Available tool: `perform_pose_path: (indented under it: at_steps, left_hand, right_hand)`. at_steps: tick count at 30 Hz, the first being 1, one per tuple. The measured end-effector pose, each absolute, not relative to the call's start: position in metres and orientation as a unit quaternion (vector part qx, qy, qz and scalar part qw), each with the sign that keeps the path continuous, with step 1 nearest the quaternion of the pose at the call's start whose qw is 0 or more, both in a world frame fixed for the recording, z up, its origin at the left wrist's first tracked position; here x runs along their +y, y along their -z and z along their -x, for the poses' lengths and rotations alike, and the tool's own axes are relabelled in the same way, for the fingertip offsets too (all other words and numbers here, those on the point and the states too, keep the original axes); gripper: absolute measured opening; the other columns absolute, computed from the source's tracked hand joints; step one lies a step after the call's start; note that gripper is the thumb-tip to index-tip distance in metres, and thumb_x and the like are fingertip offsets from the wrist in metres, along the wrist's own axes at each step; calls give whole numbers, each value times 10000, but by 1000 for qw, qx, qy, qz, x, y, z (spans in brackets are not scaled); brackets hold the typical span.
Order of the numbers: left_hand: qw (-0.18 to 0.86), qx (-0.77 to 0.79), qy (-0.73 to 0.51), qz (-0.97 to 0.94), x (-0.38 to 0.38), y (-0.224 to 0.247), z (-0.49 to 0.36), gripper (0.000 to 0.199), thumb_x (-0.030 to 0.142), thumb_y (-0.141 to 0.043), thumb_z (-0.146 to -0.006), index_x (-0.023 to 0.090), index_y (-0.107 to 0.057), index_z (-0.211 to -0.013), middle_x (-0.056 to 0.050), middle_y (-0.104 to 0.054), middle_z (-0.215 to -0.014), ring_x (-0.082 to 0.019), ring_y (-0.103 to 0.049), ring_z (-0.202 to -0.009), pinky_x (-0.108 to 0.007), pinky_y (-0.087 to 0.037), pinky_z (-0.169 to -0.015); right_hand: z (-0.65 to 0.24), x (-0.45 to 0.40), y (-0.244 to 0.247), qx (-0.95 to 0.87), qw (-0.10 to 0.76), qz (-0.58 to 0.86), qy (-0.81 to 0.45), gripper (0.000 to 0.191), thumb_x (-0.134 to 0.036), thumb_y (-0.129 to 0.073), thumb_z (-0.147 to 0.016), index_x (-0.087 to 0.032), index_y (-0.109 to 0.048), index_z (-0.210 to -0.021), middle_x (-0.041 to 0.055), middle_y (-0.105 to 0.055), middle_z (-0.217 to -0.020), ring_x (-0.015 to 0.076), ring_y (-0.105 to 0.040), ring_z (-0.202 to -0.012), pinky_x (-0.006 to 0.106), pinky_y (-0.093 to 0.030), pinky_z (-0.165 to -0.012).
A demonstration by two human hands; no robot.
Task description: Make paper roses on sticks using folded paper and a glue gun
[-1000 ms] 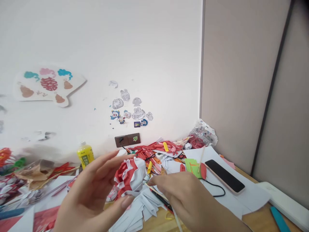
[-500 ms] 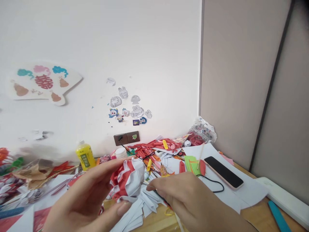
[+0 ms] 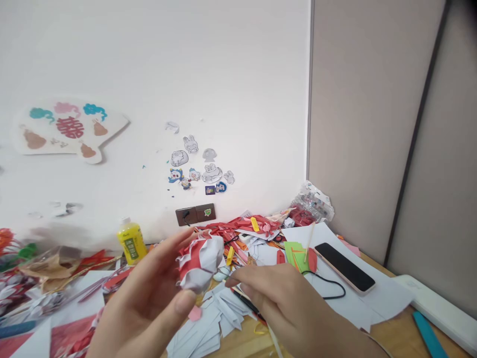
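A ball of folded red and white paper [image 3: 201, 262] is held in my left hand [image 3: 149, 298], with the thumb below it and the fingers behind and above. Just right of the ball, my right hand [image 3: 286, 303] has its thumb and fingers pressed together; what they hold, if anything, is too small to name. Beneath the hands lie white paper strips [image 3: 204, 323] and a small pink paper piece [image 3: 195, 313]. A dark pen-like stick [image 3: 244, 301] shows beside my right fingers.
A yellow bottle [image 3: 131, 242] stands by the wall. Red paper strips [image 3: 227, 226], green paper [image 3: 294, 253] and a phone [image 3: 345, 267] lie behind and to the right. Plastic bags [image 3: 315, 201] sit in the corner, and a white bar [image 3: 436, 308] lies at the right edge.
The paper ball has turned in my left hand and tilted, and that hand has shifted slightly right. The pink piece below now shows. My right hand has stayed nearly in place.
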State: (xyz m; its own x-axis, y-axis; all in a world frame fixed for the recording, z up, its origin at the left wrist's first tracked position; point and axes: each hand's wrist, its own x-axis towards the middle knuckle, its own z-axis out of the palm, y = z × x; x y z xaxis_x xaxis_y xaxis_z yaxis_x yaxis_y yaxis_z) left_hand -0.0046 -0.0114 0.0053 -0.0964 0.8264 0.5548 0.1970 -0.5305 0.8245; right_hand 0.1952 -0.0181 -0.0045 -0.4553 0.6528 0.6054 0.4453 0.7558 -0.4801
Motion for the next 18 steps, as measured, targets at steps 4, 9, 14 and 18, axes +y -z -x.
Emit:
perform_pose_path:
  at_steps: [4,9,14,18]
  left_hand:
    - [310,389,-616,-611,-12,-11,-5,465,520,-686,-677,369,-646,-1115,18,-662,-1202,-252,-657,-1001,-211,-593,-649]
    - [288,444,-627,-572,-13,-10,-11,443,506,-721,-641,375,-660,-1060,19,-708,-1054,-209,-696,-799,-187,-561,-501]
    - [280,420,-612,-609,-8,-3,-6,492,404,-760,-637,388,-624,-1109,14,-704,-1079,-226,-710,-780,-202,-561,-443]
    - [294,435,-617,-586,-8,-1,-6,451,454,-746,-636,364,-632,-1062,12,-722,-1017,-231,-713,-779,-213,-573,-469]
  right_hand:
    - [-193,-15,8,-837,430,319,-109,233,-135,-342,-888,-177,-568,-852,-35,-438,-597,111,-380,-520,227,-291,-510]
    - [-193,-14,8,-835,425,332,-105,248,-127,-343,-873,-164,-582,-926,-43,-387,-579,114,-368,-502,240,-273,-495]
    - [-195,-14,8,-834,429,326,-116,244,-126,-339,-868,-156,-580,-869,-49,-361,-556,111,-364,-477,245,-268,-481]
    - [-194,-16,5,-837,426,320,-127,246,-111,-333,-871,-158,-574,-892,-48,-388,-560,110,-376,-483,237,-279,-484]
